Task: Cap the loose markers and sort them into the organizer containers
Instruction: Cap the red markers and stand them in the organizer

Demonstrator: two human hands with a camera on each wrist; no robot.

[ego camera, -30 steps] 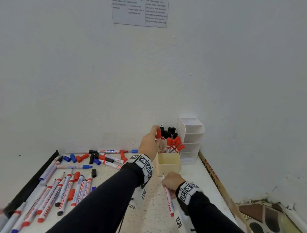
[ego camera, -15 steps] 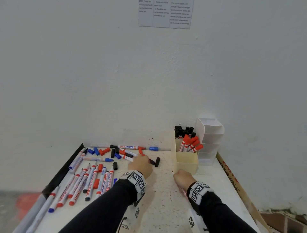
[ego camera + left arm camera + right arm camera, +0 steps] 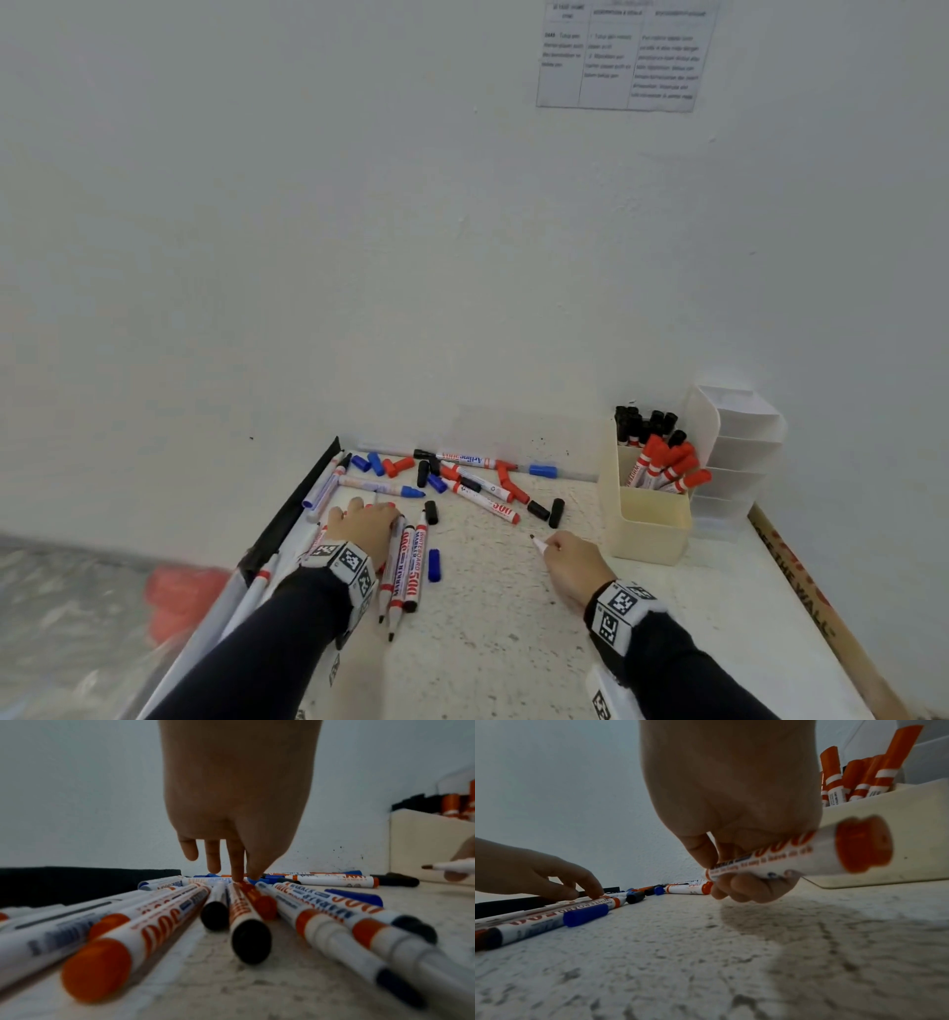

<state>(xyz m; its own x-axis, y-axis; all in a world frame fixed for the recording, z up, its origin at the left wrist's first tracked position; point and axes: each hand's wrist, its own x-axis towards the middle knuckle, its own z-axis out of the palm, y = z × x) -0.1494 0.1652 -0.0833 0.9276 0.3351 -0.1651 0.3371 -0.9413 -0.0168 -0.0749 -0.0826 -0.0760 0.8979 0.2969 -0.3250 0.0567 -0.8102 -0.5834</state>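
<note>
My left hand (image 3: 367, 516) lies over a row of loose markers (image 3: 405, 570) at the table's left. In the left wrist view its thumb and forefinger tips (image 3: 237, 879) touch the far end of a loose red cap (image 3: 259, 902) among the markers. My right hand (image 3: 557, 552) grips an uncapped red marker (image 3: 808, 852), tip pointing left just above the table. The cream organizer box (image 3: 647, 524) to its right holds red-capped markers (image 3: 667, 467) and black-capped markers (image 3: 642, 421).
A white tiered organizer (image 3: 739, 447) stands behind the cream box against the wall. Mixed markers and caps (image 3: 462, 473) lie heaped at the back. A blue cap (image 3: 434, 565) and black caps (image 3: 547, 511) lie loose. A black strip (image 3: 292, 514) lines the left edge.
My left hand left the organizer box, where it held a red-capped marker, swept over the back heap and came down on the left row. The right hand still holds its marker.
</note>
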